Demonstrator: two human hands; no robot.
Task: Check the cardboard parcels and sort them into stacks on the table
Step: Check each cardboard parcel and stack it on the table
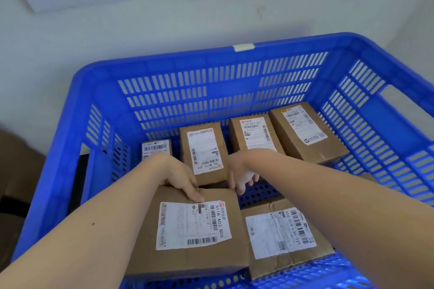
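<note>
A blue slatted crate (234, 70) holds several brown cardboard parcels with white shipping labels. The nearest large parcel (187, 258), labelled 611B A03 B05, lies tilted at the front. My left hand (182, 177) grips its far edge, fingers lying over the top onto the label. My right hand (243, 179) hangs with loosely curled fingers just past that parcel's far right corner, over the crate floor, holding nothing. A second parcel (288, 263) sits to the right, partly under the first. Three parcels (204, 148) (254, 136) (307, 134) stand along the back, and a small one (156, 148) is at back left.
The crate's high walls surround both forearms; a handle opening (399, 101) is in the right wall. Pale wall lies behind the crate. Brown cardboard (16, 171) shows outside the crate at the left. A patch of perforated crate floor (258, 192) is bare by my right hand.
</note>
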